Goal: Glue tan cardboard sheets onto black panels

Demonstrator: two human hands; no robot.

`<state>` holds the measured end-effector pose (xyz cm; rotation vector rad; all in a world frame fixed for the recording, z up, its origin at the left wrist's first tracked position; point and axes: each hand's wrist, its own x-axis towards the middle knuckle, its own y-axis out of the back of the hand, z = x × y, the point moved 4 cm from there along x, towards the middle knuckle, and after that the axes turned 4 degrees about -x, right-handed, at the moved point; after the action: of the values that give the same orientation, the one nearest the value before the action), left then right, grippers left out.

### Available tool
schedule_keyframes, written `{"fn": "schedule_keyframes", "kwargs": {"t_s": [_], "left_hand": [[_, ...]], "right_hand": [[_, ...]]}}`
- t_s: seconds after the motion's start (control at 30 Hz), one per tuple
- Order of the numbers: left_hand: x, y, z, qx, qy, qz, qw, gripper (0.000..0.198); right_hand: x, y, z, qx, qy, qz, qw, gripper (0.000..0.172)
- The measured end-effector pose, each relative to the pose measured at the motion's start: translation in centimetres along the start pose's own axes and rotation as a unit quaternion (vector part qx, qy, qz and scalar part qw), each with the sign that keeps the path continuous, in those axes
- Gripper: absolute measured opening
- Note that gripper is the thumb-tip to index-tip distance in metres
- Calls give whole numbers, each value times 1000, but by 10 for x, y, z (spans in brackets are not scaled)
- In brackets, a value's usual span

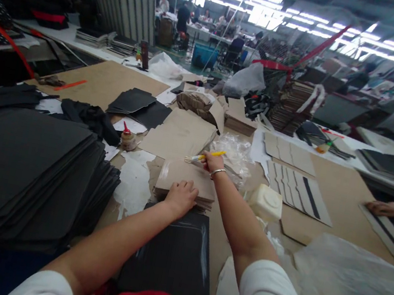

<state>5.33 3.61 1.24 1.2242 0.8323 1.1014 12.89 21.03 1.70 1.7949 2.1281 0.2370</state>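
My right hand (213, 162) grips a yellow-handled paintbrush (221, 154), its pale bristles at the far edge of a stack of brown cardboard pieces (177, 172). A whitish wet streak shows on the top piece's left side. My left hand (182, 198) lies on the near part of that stack, fingers spread on the top piece and holding nothing. Close to my body is a pile of black sheets (172, 255) with whitish smears along its edges. A glue bottle with a red nozzle (129, 138) stands left of the cardboard.
Large black sheets (20, 172) are piled at the left. To the right are a cream plastic container (266, 202), clear plastic film (357, 277) and grey boards with dark strips (296, 190). Another person's hand (386, 208) rests on a board at the far right.
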Motion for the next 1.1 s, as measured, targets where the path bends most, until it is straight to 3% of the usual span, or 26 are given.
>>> {"fn": "schedule_keyframes", "kwargs": {"t_s": [0.13, 0.2, 0.27, 0.3, 0.4, 0.47, 0.53, 0.67, 0.73, 0.83, 0.97, 1.03, 1.1], "left_hand": [[11, 3, -3, 4, 1, -11, 1000, 26], [16, 4, -5, 7, -10, -20, 1000, 26], [19, 5, -7, 13, -20, -30, 999, 27], [20, 5, -8, 15, -22, -35, 999, 27], [23, 7, -13, 21, -26, -55, 998, 29], [27, 8, -17, 23, -32, -75, 996, 31], [32, 10, -20, 25, -45, -97, 994, 34], [41, 16, -22, 28, -74, -129, 988, 33], [43, 19, -20, 29, -84, -133, 987, 30], [39, 24, -14, 28, -90, -120, 988, 22], [21, 49, -15, 31, -66, -42, 996, 22], [4, 76, -23, -2, -17, 84, 996, 26], [-20, 103, -34, -111, 55, 259, 958, 22]], "right_hand": [[-24, 64, 14, -49, 19, 71, 996, 18], [-47, 80, 17, -70, 53, 76, 993, 13], [-77, 82, 17, -142, 130, 43, 980, 15], [-95, 79, 18, -201, 181, 15, 963, 17], [-155, 73, 26, -371, 313, -60, 872, 23], [-191, 78, 31, -395, 344, -70, 849, 26], [-220, 90, 32, -351, 343, -46, 870, 25], [-256, 117, 32, -143, 248, 78, 955, 29], [-267, 124, 35, -45, 199, 144, 968, 34], [-276, 122, 40, 35, 167, 200, 965, 40], [-272, 102, 45, 82, 140, 199, 967, 38], [-264, 86, 45, 87, 139, 184, 969, 34], [-253, 68, 43, 41, 151, 167, 973, 31]]}}
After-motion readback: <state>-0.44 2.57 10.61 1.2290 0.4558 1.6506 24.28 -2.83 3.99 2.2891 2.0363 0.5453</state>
